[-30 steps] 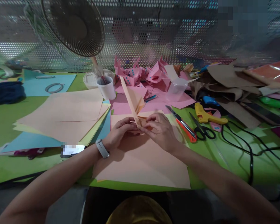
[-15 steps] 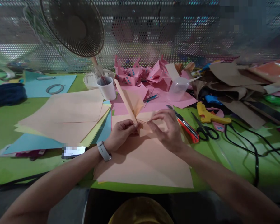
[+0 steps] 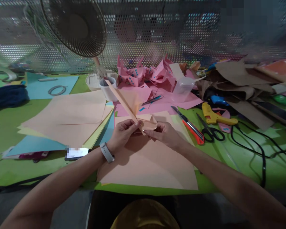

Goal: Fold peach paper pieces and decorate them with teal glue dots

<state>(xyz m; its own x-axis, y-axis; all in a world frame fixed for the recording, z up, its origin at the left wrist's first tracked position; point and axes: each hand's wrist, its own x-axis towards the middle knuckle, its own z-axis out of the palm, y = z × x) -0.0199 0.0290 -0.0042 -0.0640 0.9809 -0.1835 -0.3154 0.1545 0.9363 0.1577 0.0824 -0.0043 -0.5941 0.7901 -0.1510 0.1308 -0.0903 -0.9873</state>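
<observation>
Hands meet mid-tabletop (image 3: 19, 133) over peach sheet (image 3: 147, 165). Left hand (image 3: 122, 133) pinches folded peach paper (image 3: 131, 106) at base, steadying upright flap. Right hand (image 3: 163, 133) closed on opposite fold, pressing crease. Cutter (image 3: 188, 124), scissors (image 3: 211, 130) just right, within reach.

1. Green table (image 3: 4, 127), cluttered.
2. Fan (image 3: 73, 25) at back left, before a perforated metal screen (image 3: 157, 31).
3. White cup (image 3: 108, 90) just below the fan.
4. Stack of peach, yellow and blue paper sheets (image 3: 66, 119) on the left.
5. Pile of pink folded paper pieces (image 3: 145, 74) at centre back; clear plastic cup (image 3: 182, 89) beside it.
6. Orange utility knife (image 3: 188, 125), black scissors (image 3: 209, 130) and yellow glue gun (image 3: 214, 117) on the right.
7. Black cable (image 3: 257, 149) far right.
</observation>
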